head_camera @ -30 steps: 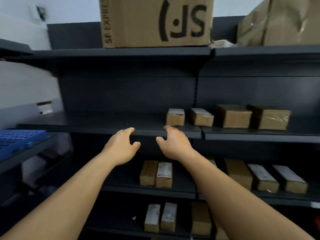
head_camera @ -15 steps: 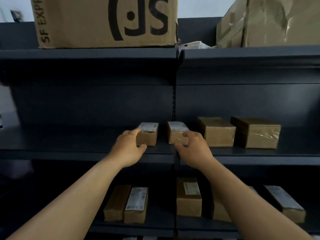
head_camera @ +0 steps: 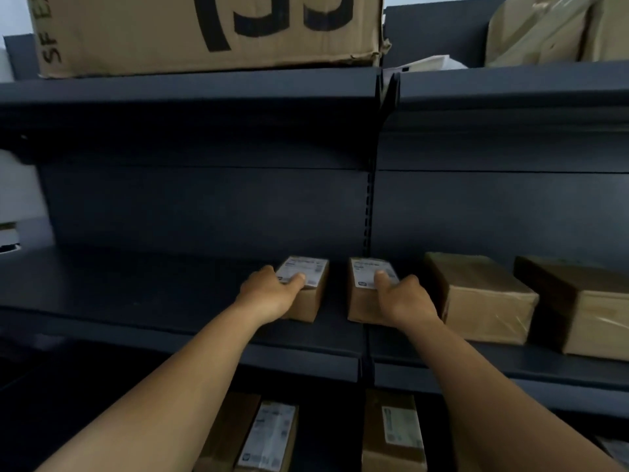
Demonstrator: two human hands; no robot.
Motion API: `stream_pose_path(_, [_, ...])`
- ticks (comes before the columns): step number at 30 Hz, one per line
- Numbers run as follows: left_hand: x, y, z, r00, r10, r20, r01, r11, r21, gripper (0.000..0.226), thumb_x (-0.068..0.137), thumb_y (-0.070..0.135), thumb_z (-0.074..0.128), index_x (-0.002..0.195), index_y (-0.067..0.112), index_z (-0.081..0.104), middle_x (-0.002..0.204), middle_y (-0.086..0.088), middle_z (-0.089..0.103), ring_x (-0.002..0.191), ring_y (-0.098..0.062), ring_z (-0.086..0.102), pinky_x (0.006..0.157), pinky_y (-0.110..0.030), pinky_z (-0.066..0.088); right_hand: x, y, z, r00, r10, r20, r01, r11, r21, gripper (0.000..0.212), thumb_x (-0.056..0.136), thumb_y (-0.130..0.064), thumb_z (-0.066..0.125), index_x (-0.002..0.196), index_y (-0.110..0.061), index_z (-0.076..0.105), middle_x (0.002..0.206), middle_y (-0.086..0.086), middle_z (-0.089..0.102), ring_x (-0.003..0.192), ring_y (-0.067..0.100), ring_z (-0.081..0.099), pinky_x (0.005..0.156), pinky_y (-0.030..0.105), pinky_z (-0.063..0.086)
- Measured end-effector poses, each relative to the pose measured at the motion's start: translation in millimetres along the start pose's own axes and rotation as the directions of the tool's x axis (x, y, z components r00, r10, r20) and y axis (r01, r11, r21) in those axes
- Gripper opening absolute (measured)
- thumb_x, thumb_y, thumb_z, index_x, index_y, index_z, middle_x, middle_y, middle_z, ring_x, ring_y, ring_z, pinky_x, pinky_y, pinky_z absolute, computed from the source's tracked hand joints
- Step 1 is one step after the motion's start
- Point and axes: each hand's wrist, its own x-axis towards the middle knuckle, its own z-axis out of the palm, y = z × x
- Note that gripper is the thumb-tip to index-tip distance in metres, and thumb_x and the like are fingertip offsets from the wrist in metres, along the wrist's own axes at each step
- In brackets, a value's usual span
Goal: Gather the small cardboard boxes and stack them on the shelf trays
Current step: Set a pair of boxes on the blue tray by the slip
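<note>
Nearest, below the middle shelf (head_camera: 306, 361), three small boxes lie on the lower tray: a plain one with a labelled one (head_camera: 269, 437) tight against it, and a third (head_camera: 394, 434) standing apart from that pair under the right forearm.

On the middle shelf itself both hands have arrived. Half a second ago they were just reaching the front edge, fingers only beginning to touch; now each has closed on a box. The left hand (head_camera: 272, 292) wraps the left labelled box (head_camera: 308, 289), thumb lying across its white label and fingers down the far side. The right hand (head_camera: 405, 299) grips the right labelled box (head_camera: 366, 291) the same way, thumb on the label. Both boxes rest on the shelf, near each other with a dark gap between them, either side of the upright where the two shelf bays meet. So I judge the reach is over and the lift is next: two boxes gathered at once.

Beside the right labelled box, on the same shelf, sit two larger taped boxes: one (head_camera: 476, 298) just beside the right hand, the other (head_camera: 578, 308) further along.

Farthest, on the shelf above, a big carton (head_camera: 204, 32) with black lettering fills the left bay, with wrapped parcels (head_camera: 551, 28) over the right bay
</note>
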Motion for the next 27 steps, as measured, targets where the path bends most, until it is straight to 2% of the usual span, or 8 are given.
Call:
stream_pose_path(3, [11.7,1.1,4.7,0.999,0.011,0.046,-0.008,0.998,-0.068,0.059,0.09,0.055,0.049,0.131,0.012,0.047,0.123,-0.004,0.055,0.1,-0.018,0.054,0.076,-0.026,0.044,8.5,-3.4,7.4,1.0,0.013,0.023,-0.013,1.0,0.005,0.065,0.095,-0.047,0.044,0.136,0.003,0.035,0.133,0.019,0.052,0.117,0.033,0.052,0.08,0.03,0.04])
stream_pose_path(7, [25.5,4.0,6.7,0.994,-0.008,0.109,0.026,0.986,-0.165,0.053,0.086,0.055,0.056,0.121,0.016,0.055,0.105,0.002,0.057,0.094,-0.015,0.056,0.078,-0.025,0.045,18.3,-10.3,12.7,0.999,0.031,0.034,-0.034,0.995,0.095,0.058,0.09,-0.04,0.057,0.128,0.002,0.049,0.125,0.015,0.058,0.111,0.03,0.057,0.08,0.03,0.046])
stream_pose_path(11, [32.3,1.6,9.7,0.992,0.01,0.124,0.02,0.97,-0.243,0.056,0.086,0.052,0.057,0.13,0.019,0.048,0.12,0.001,0.056,0.096,-0.014,0.052,0.08,-0.025,0.042,18.6,-13.0,19.4,0.997,0.058,0.044,-0.066,0.979,0.193,0.051,0.089,-0.035,0.061,0.125,0.0,0.053,0.122,0.014,0.059,0.108,0.029,0.058,0.082,0.032,0.047])
stream_pose_path(15, [34.4,-3.1,9.1,0.995,-0.019,0.102,0.057,0.923,-0.382,0.053,0.09,0.042,0.055,0.136,0.02,0.041,0.123,-0.001,0.055,0.096,-0.014,0.052,0.08,-0.026,0.043,14.8,-12.7,25.3,0.999,0.031,0.016,-0.034,0.946,0.323,0.049,0.09,-0.027,0.059,0.133,-0.01,0.042,0.125,0.008,0.056,0.099,0.02,0.052,0.078,0.03,0.042])
stream_pose_path(18, [35.0,-8.7,4.9,0.997,-0.042,0.071,0.073,0.856,-0.512,0.049,0.087,0.033,0.061,0.131,0.026,0.043,0.117,0.0,0.059,0.101,-0.018,0.059,0.09,-0.034,0.05,11.1,-13.7,27.2,1.0,-0.007,0.004,0.005,0.886,0.464,0.048,0.095,-0.017,0.05,0.14,-0.021,0.035,0.119,-0.002,0.054,0.095,0.013,0.048,0.079,0.028,0.041])
stream_pose_path(22, [30.6,-16.9,-5.6,0.999,-0.018,0.042,0.039,0.807,-0.589,0.05,0.082,0.021,0.07,0.12,0.036,0.041,0.119,0.0,0.06,0.104,-0.019,0.06,0.095,-0.038,0.05,4.5,-17.9,32.5,0.999,-0.048,-0.001,0.041,0.826,0.563,0.044,0.096,-0.015,0.046,0.137,-0.029,0.038,0.117,-0.004,0.058,0.1,0.016,0.056,0.07,0.027,0.047])
stream_pose_path(25, [18.8,-24.5,-13.1,1.0,-0.024,0.0,0.019,0.789,-0.614,0.055,0.082,0.02,0.07,0.125,0.036,0.04,0.121,0.001,0.06,0.107,-0.019,0.059,0.098,-0.04,0.048,-0.8,-22.7,36.0,0.995,-0.095,0.007,0.072,0.804,0.591,0.043,0.096,-0.015,0.047,0.136,-0.029,0.04,0.115,-0.005,0.059,0.106,0.018,0.058,0.086,0.035,0.05])
stream_pose_path(27, [7.4,-29.4,-20.2,0.997,-0.048,-0.055,0.003,0.782,-0.623,0.057,0.083,0.02,0.07,0.129,0.036,0.04,0.122,0.001,0.06,0.109,-0.019,0.059,0.099,-0.04,0.048,-8.0,-29.2,38.6,0.989,-0.147,0.03,0.1,0.795,0.598,0.042,0.096,-0.014,0.047,0.135,-0.029,0.042,0.114,-0.006,0.058,0.106,0.018,0.058,0.088,0.035,0.05])
